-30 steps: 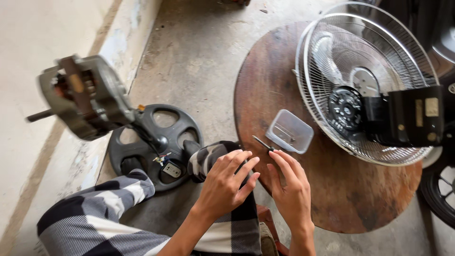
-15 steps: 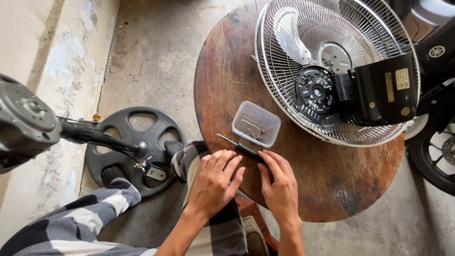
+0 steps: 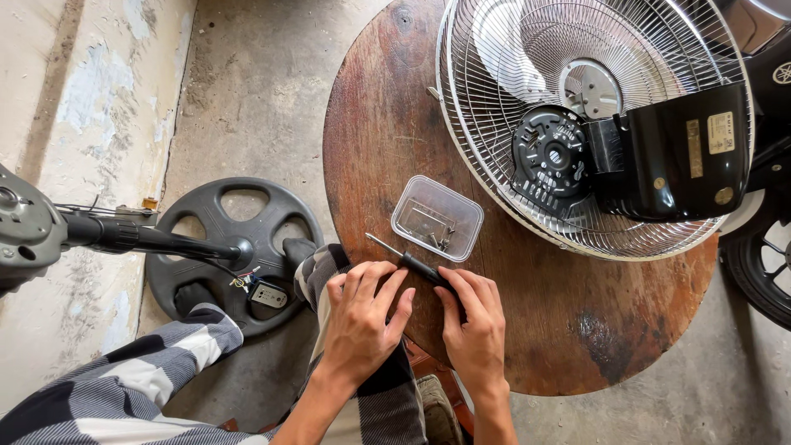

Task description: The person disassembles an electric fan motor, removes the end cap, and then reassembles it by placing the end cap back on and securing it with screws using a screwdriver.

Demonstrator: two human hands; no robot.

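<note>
Right hand (image 3: 474, 325) grips slim black-handled screwdriver (image 3: 412, 261); round wooden table (image 3: 371, 148).

Informal repair spot outdoors or in a yard: bare stained concrete floor (image 3: 247, 91), worn round wooden table (image 3: 387, 124), dismantled wire-caged electric fan (image 3: 577, 74), black motorcycle wheel (image 3: 762, 264).
</note>
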